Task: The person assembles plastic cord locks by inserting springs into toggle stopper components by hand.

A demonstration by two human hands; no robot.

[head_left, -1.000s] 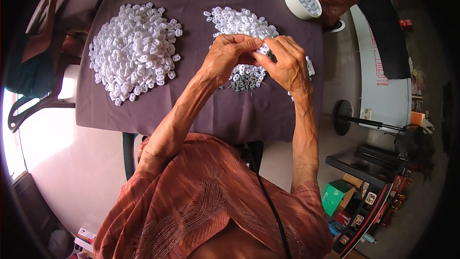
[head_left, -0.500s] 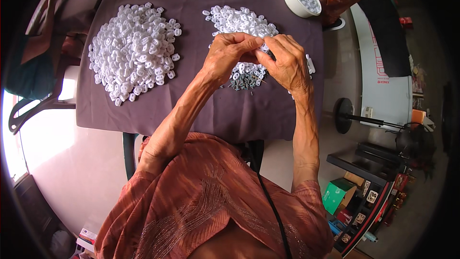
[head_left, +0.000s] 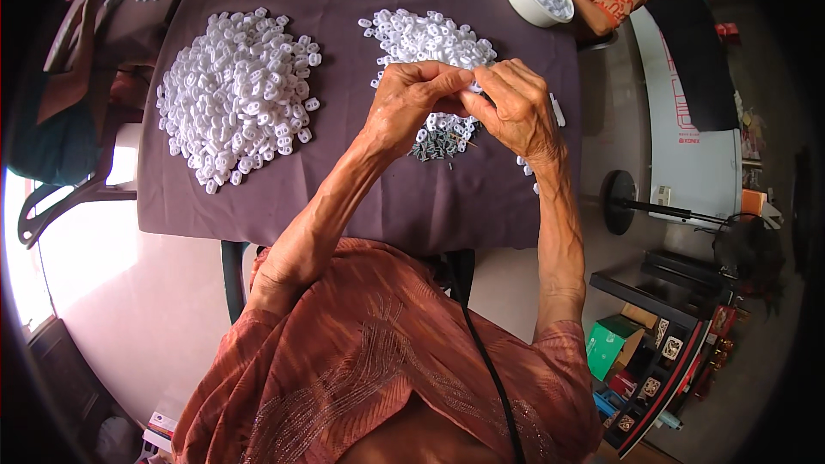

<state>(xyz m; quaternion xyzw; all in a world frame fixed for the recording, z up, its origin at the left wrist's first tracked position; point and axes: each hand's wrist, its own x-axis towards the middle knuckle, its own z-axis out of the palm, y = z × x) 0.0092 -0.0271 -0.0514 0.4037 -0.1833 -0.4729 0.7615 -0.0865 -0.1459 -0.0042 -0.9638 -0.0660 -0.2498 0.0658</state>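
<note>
My left hand (head_left: 411, 99) and my right hand (head_left: 517, 116) meet above the table, fingertips pinched together. Between them a bit of a small white plastic piece (head_left: 475, 86) shows; the fingers cover most of it. Something dark peeks out under my right index finger, too hidden to name. Behind and below my hands spreads a heap of white two-holed oval pieces (head_left: 430, 34). Close under my wrists lies a little pile of dark grey metal bits (head_left: 436, 144), perhaps springs or pins. A larger heap of the same white pieces (head_left: 232, 99) covers the table's left side.
A brown cloth (head_left: 344, 198) covers the table. At the far right a co-worker's arm reaches by a white tub (head_left: 526, 0) full of pieces, with more scattered beside it. Another person sits at the left. A slim white stick (head_left: 557, 110) lies right of my hand.
My hands keep their pinch, with my right wrist and forearm shifted slightly right. The co-worker at the far right has moved a hand to the white tub's rim.
</note>
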